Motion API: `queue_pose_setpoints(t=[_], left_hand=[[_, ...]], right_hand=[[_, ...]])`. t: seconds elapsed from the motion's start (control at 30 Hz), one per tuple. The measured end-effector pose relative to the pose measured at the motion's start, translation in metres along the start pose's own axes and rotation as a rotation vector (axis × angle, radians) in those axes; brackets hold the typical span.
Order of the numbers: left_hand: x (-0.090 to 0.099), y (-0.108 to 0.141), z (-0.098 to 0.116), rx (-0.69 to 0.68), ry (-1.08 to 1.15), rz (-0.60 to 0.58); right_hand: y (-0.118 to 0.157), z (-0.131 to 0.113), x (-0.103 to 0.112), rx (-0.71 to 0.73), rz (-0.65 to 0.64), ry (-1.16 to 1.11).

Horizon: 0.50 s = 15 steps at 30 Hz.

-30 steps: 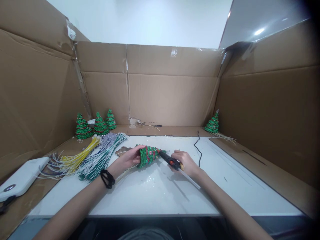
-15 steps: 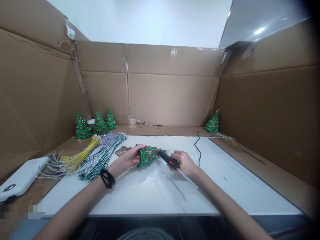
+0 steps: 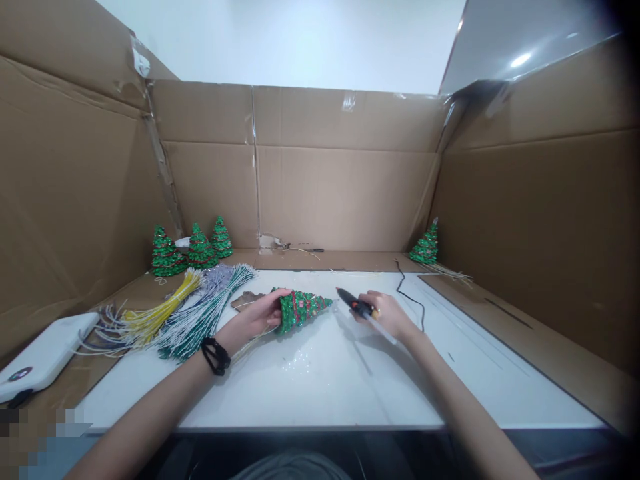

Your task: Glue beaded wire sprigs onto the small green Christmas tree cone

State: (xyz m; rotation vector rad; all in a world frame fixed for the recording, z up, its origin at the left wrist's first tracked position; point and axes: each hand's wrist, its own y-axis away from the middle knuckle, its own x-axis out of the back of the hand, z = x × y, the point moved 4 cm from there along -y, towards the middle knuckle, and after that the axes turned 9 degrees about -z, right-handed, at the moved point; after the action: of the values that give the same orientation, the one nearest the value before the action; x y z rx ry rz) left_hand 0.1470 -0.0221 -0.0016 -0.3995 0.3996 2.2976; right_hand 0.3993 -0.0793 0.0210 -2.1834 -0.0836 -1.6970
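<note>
My left hand point(image 3: 264, 312) is closed round the base of a small green Christmas tree point(image 3: 303, 310), which lies sideways with its tip to the right. Red garland and small pinkish ornaments run over its glittery branches. In my right hand point(image 3: 385, 313) is a black glue gun point(image 3: 353, 303) with an orange trigger area. A whitish glue stick point(image 3: 384, 330) sticks out of its back. The gun's nozzle points up and left, just right of the tree's tip and apart from it. A pale strand trails below my left hand.
Bundles of yellow wires point(image 3: 163, 308) and green wires point(image 3: 207, 320) lie at left beside a white device point(image 3: 47, 353). Three upright trees point(image 3: 201, 248) stand behind them, another tree point(image 3: 425, 247) at back right. A black cord point(image 3: 413, 300) crosses the white board point(image 3: 320, 400). Cardboard walls point(image 3: 345, 193) enclose it.
My right hand has drawn the glue gun back to the right, so its nozzle has left the tree. The black cord has shifted right. My left hand and the tree stay nearly still.
</note>
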Motion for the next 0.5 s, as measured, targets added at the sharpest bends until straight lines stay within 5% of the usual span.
queue_pose_setpoints(t=[0.1,0.23,0.33,0.5], left_hand=[[0.000,0.002,0.002,-0.001,-0.012,-0.001],[0.001,0.002,0.002,0.024,-0.061,-0.024],[0.004,0.001,0.002,0.034,-0.094,-0.036],[0.005,0.002,0.001,0.019,-0.114,-0.044]], right_hand=[[0.002,0.030,0.000,-0.172,0.036,-0.009],[0.007,0.048,-0.009,-0.160,-0.106,-0.103],[0.009,0.040,-0.006,-0.088,-0.149,-0.216],[-0.015,-0.008,0.004,-0.049,-0.016,-0.372]])
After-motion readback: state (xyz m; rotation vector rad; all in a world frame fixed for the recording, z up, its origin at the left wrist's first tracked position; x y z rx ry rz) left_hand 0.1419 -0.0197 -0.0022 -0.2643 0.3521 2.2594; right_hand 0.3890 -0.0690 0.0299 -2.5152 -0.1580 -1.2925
